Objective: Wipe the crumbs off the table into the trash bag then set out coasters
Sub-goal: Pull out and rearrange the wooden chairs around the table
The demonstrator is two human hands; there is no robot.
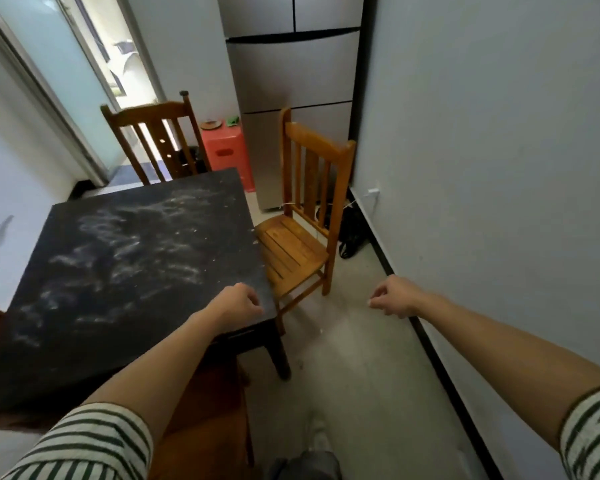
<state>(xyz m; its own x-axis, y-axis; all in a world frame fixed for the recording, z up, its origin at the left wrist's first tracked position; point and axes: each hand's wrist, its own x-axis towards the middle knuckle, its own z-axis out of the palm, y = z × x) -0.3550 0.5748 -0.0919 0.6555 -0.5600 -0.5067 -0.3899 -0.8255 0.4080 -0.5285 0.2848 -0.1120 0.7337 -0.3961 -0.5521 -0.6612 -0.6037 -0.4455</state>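
two loosely curled hands hold nothing: left hand (238, 304) over the dark table (84, 341) corner at lower centre, right hand (394, 296) above the floor; crumbs (125, 251) streak the tabletop.

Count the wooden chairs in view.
2 fully seen: one chair at the table's right side near the fridge, one chair at its far end. Brown wood at the left edge and under the near corner may be more.
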